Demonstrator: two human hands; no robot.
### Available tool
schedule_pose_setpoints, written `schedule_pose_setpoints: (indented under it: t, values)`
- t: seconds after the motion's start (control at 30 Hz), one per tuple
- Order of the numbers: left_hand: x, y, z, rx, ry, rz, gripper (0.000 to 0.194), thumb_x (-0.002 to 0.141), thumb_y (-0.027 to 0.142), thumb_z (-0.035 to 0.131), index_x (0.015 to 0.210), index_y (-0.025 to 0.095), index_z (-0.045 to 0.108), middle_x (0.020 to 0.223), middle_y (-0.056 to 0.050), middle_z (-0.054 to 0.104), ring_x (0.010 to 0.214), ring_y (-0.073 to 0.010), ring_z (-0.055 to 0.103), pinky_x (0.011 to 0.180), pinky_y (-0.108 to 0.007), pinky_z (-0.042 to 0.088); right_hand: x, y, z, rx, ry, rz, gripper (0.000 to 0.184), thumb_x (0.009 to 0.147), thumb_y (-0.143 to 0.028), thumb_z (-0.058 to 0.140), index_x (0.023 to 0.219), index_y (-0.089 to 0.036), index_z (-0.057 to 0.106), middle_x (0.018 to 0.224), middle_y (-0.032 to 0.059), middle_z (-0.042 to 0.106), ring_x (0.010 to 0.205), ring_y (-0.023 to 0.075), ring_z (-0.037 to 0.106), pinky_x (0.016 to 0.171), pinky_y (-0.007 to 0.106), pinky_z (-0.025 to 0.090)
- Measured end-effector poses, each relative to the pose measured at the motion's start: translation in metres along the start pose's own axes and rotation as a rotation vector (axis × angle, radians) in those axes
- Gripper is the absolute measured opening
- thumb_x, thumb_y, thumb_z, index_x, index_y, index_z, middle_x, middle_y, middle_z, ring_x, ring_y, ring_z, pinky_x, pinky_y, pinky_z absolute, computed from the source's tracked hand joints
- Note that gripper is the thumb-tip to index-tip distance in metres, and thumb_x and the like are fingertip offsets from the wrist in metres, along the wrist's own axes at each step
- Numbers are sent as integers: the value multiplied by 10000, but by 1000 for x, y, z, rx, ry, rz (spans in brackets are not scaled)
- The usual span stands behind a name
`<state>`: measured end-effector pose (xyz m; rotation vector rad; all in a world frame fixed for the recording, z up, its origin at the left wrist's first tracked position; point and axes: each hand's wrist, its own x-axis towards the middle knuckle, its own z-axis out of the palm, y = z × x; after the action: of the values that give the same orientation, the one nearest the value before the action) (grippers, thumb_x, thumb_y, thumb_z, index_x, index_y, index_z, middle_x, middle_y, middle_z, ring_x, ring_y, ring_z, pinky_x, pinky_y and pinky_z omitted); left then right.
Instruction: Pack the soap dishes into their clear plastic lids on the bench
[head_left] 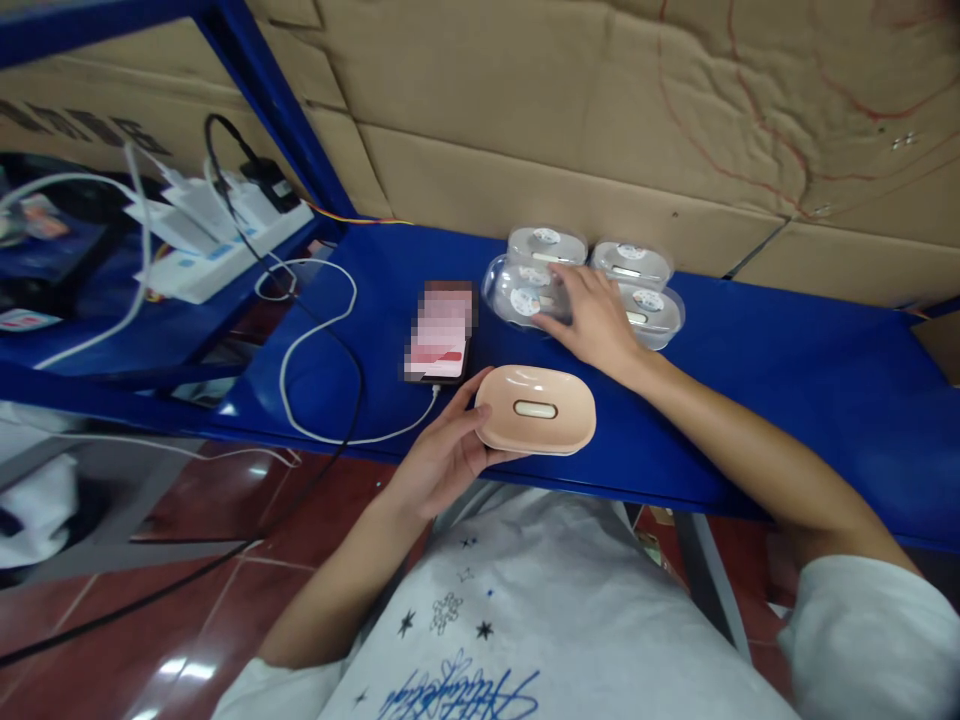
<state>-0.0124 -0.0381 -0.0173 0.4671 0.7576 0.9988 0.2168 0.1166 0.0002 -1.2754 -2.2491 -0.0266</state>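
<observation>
My left hand holds a peach-coloured oval, soap-dish-like case by its left end, over the front edge of the blue table. A pale oblong piece sits in the middle of its glossy top. Further back, my right hand has its thumb and fingers closed around the right end of a clear plastic oval case with round white stickers. More clear oval cases lie close around that hand, one behind it, another at back right and one partly under the wrist.
Left of the cases lies a phone with a blurred screen and a white cable plugged in. A power strip with chargers sits on the left shelf. Cardboard lines the back of the blue table.
</observation>
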Motion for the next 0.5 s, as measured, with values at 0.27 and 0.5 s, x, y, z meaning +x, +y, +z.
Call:
schedule_pose_setpoints:
  t: [0.27,0.5]
  values:
    - [1,-2,1,-10,-24,15,582,954,273,743,1505,305,557,1497,-99,638,1263,-318,683,940,-448,667,-32,-5,-50,805,-57,165,378,1013,-444,654,1352,-280,626,1025,43,696,810,206,673,699,357,594]
    - [0,-5,2,8,-90,79,722,908,250,817,1552,361,509,1547,-85,595,1320,-328,657,1030,-453,628,-83,-27,-78,1185,-299,544,357,980,-428,733,1300,-269,724,1067,46,707,786,145,637,625,267,523]
